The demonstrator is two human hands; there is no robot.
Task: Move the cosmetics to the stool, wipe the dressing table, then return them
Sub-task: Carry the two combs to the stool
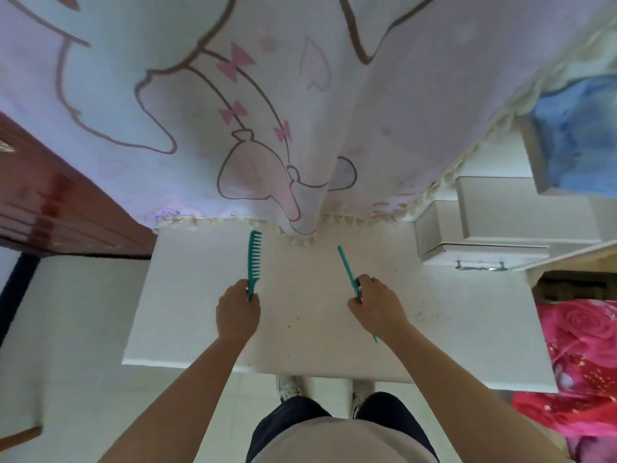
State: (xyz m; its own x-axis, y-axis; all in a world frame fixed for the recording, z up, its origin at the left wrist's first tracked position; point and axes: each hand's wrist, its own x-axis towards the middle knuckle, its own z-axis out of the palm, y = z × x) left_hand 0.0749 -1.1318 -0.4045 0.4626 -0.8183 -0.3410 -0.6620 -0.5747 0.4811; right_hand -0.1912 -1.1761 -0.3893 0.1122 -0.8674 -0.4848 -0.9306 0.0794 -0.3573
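A teal plastic wide-toothed comb (254, 259) is sitting in the left grip (237, 310), fingers curling round its handle, while the right grip (375, 304) is pinching a slim teal plastic tail comb (347, 267) mid-length. Both are being held over the speckled, matte white table (187, 295), probably for lifting clear or laying back.

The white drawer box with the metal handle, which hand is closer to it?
Right. The right hand, pinching a thin teal comb, is nearer, left of the white drawer box; the left hand, gripping a wide-toothed teal comb, is farther left.
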